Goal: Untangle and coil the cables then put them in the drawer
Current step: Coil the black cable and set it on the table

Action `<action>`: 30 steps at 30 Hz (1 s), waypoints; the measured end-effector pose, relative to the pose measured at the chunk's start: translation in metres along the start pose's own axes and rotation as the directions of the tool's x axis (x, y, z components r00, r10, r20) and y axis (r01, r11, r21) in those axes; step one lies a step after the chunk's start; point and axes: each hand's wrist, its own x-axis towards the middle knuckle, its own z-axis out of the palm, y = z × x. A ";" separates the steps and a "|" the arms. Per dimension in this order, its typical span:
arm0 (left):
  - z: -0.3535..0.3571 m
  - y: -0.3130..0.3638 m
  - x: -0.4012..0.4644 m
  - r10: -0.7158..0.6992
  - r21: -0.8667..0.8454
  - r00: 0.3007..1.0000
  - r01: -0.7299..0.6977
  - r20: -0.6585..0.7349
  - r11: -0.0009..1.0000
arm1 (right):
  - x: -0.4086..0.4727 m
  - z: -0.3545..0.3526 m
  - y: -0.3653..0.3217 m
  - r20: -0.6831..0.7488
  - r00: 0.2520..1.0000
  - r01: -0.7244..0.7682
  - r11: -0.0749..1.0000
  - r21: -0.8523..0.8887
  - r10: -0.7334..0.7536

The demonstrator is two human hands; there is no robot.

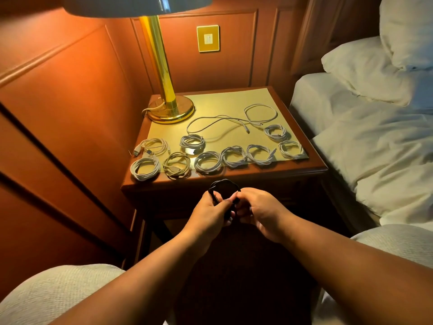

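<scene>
A: Ten pale coils (208,161) laid out in rows on the tabletop (316,169); one white cable (225,120) loose behind them, not yet wound; a black cable (223,185) held in front of the near edge, off the surface.

B: Held how?

A: Left hand (208,213) curled round the gathered loops at their lower side; right hand (259,211) pinching the same bundle from the other side, fingertips close to the left thumb — probably tucking the tail end.

B: Best way to finish the coil?

A: Keep the loops even and stacked; wrap the tail round the bundle a couple of turns, snug, not tight enough to kink near the plug; hold firm with the left until the end is tucked.

B: And the drawer?

A: Not visibly open; front lost in shadow below the edge, so hard to judge — likely still closed.

B: Hazards?

A: Brass lamp (164,90) at the back left corner; worth reaching round its base for the loose cable.
</scene>
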 end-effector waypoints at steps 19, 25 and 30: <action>-0.018 0.059 0.026 0.418 0.327 0.908 -0.405 0.034 0.854 | -0.003 -0.018 -0.073 -0.107 0.987 0.112 0.990 -0.084 -0.121; -0.025 0.091 0.070 0.351 0.416 0.935 -0.342 0.058 0.843 | 0.036 -0.035 -0.101 -0.230 0.951 0.139 0.949 -0.284 -0.209; -0.050 0.108 0.136 0.516 0.774 0.857 -0.338 0.017 0.536 | 0.081 -0.050 -0.118 -0.318 0.921 0.130 0.948 -0.289 -0.224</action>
